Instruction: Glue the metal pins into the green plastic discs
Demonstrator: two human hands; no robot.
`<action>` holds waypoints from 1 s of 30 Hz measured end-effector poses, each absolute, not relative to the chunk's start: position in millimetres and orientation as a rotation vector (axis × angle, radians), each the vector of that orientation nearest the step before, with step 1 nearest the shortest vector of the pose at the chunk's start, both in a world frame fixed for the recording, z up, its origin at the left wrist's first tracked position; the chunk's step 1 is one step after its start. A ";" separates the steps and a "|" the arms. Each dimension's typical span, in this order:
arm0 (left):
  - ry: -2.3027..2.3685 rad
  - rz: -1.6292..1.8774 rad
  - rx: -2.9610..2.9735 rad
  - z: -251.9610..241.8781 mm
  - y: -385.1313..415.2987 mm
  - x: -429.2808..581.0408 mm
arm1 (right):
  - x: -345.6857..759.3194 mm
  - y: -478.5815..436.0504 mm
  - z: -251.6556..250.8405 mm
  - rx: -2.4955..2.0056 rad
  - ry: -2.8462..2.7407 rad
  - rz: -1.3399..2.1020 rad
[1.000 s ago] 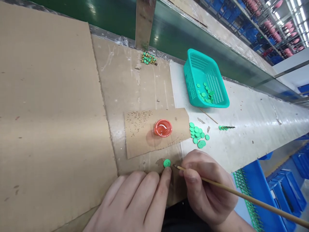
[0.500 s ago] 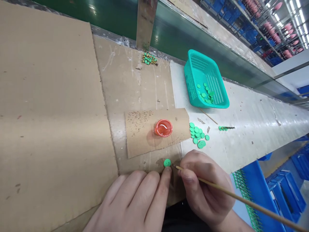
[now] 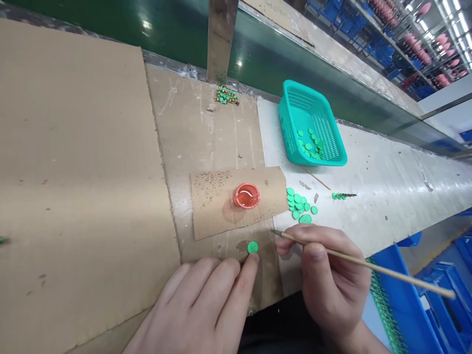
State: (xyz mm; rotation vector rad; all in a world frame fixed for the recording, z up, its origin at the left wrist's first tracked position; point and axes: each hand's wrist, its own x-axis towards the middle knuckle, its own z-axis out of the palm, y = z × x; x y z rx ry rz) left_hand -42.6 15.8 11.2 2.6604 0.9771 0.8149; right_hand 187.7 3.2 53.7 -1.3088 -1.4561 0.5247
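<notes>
My left hand (image 3: 210, 297) lies palm down on the cardboard, its index fingertip touching the lower edge of a green button (image 3: 252, 247). The button is flat and round, with small dark holes in it. Pinched in my right hand (image 3: 334, 278) is a thin wooden paintbrush (image 3: 354, 257) with a dark tip, which stays off the button, to its upper right. Beyond both hands, a small red cup (image 3: 247, 196) of clear-looking liquid stands on a speckled cardboard piece (image 3: 206, 216). A loose heap of green buttons (image 3: 298, 201) lies right of that piece.
A teal basket (image 3: 285, 125) holding several green discs stands at the back. Left of it sits a pile of tiny green and gold pieces (image 3: 226, 95). A thin stick (image 3: 316, 178) and a row of green discs (image 3: 341, 196) lie right. Blue bins (image 3: 396, 270) stand below the table.
My right hand has drawn the brush tip away from the button, up and to the right, and the brush lies flatter. My left fingertip stays at the button.
</notes>
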 end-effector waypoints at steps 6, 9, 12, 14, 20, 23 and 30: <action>0.915 0.888 2.616 21.0 25.2 -42.7 | 200.9 12.3 56.9 -1.196 -1.961 0.605; 0.931 0.869 2.597 30.3 28.0 -41.5 | 199.1 18.6 53.7 -1.143 -2.048 0.589; 0.924 0.858 2.558 37.8 28.0 -42.0 | 198.1 19.0 50.2 -1.168 -2.020 0.578; 0.900 0.860 2.474 41.7 26.2 -45.7 | 198.1 15.9 48.4 -1.191 -2.001 0.556; 1.133 0.927 2.087 53.0 17.2 -64.5 | 195.9 0.7 46.0 -1.241 -1.976 0.481; 1.249 0.971 1.919 60.5 17.6 -63.7 | 199.5 -4.8 45.9 -1.223 -1.889 0.512; 1.296 0.915 1.503 63.7 23.9 -42.2 | 207.4 -7.8 45.6 -1.258 -1.824 0.600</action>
